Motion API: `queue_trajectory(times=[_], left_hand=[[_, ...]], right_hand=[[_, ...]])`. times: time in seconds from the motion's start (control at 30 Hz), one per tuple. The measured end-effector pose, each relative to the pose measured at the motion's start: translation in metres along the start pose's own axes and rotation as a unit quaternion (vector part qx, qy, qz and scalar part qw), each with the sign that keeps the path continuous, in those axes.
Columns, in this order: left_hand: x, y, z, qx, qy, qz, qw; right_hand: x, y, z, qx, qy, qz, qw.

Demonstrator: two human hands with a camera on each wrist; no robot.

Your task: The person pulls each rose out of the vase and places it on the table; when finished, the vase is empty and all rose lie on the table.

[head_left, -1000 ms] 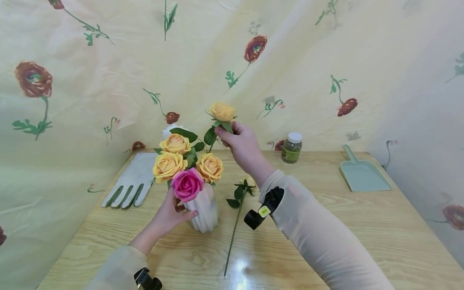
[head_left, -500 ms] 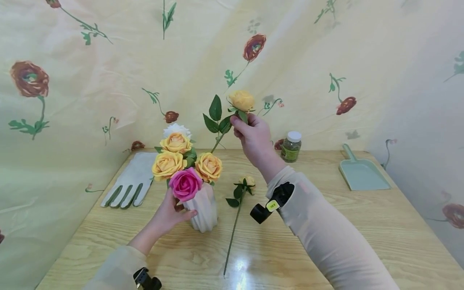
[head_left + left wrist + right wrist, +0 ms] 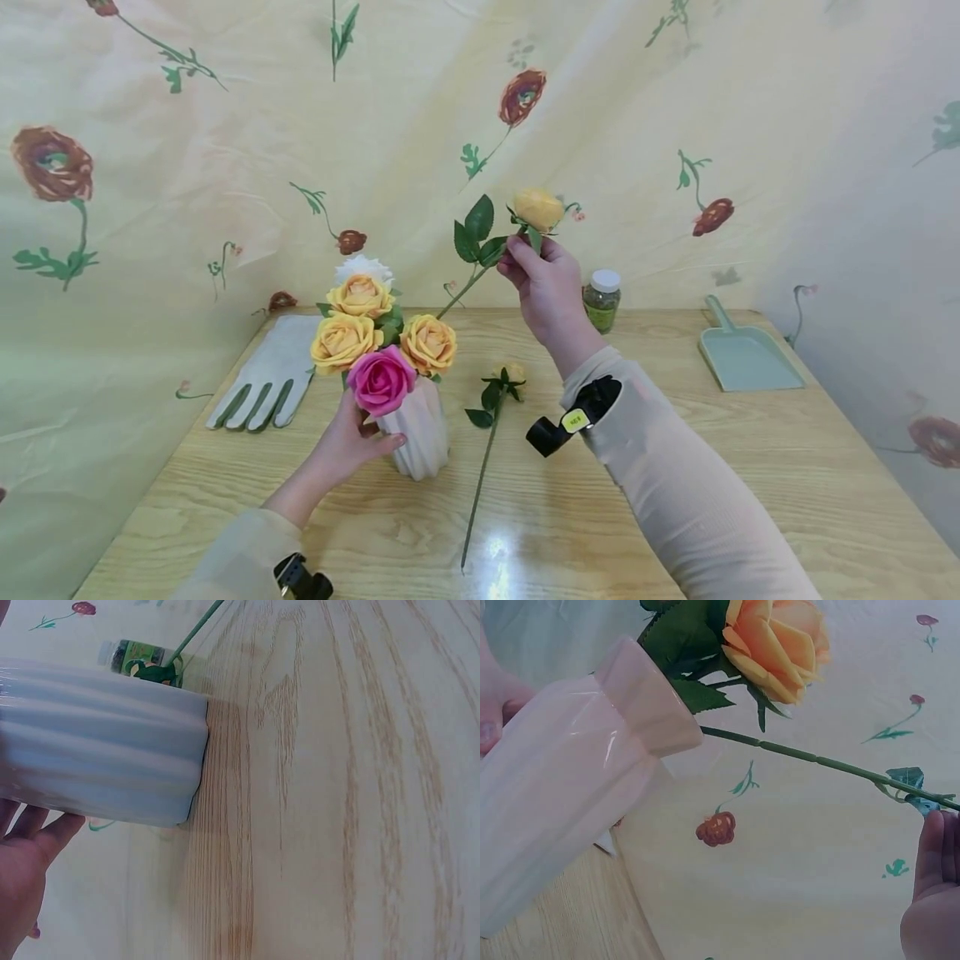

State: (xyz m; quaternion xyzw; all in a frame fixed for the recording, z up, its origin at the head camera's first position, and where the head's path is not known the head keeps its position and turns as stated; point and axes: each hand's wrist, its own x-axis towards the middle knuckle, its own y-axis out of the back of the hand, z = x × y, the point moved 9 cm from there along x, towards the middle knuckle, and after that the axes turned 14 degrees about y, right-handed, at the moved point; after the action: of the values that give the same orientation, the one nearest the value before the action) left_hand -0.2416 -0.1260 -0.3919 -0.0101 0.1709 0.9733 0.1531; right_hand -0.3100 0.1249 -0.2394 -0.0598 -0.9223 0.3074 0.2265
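Observation:
A white fluted vase (image 3: pixel 422 429) stands on the table, holding several yellow roses (image 3: pixel 428 343), a pink rose (image 3: pixel 382 381) and a white flower (image 3: pixel 363 268). My left hand (image 3: pixel 351 446) grips the vase's left side, its thumb across the front; some fingers are hidden behind it. High to the right, my right hand (image 3: pixel 551 287) pinches another yellow rose (image 3: pixel 537 208) just below its bloom. That rose leans right, and in the right wrist view its green stem (image 3: pixel 795 753) runs into the vase's mouth (image 3: pixel 684 720).
A loose pale yellow rose (image 3: pixel 491 425) lies right of the vase. Behind at left is a grey-white glove (image 3: pixel 273 367). A white-lidded jar (image 3: pixel 602 302) stands at the back, partly behind my right hand; a pale green dustpan (image 3: pixel 750 358) lies far right. Patterned cloth (image 3: pixel 420 125) hangs behind.
My right hand has moved to the right with the yellow rose, rising slightly at first, so its stem leans further right and its leaves show fully. The left hand stays on the vase.

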Motion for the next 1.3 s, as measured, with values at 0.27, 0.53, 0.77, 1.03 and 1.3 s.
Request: queue_trajectory(times=[0.27,0.53,0.77,1.03,1.3], left_hand=[[0.0,-0.002,0.004,-0.003,-0.02,0.004,0.9998],[0.003,-0.004,0.001,0.005,-0.014,0.011,0.9998],[0.003,-0.005,0.002,0.0,-0.007,0.012,0.9999],[0.002,-0.004,0.0,0.001,0.011,0.015,0.9998],[0.002,-0.004,-0.001,-0.003,0.017,0.017,0.9997]], right_hand=[[0.005,0.016,-0.003,0.032,0.006,0.009,0.9994],[0.012,0.046,-0.008,0.078,0.018,0.048,0.9956],[0.017,0.072,-0.007,0.093,0.025,0.075,0.9925],[0.018,0.1,-0.012,0.106,0.013,0.126,0.9863],[0.014,0.129,-0.017,0.072,-0.008,0.131,0.9887]])
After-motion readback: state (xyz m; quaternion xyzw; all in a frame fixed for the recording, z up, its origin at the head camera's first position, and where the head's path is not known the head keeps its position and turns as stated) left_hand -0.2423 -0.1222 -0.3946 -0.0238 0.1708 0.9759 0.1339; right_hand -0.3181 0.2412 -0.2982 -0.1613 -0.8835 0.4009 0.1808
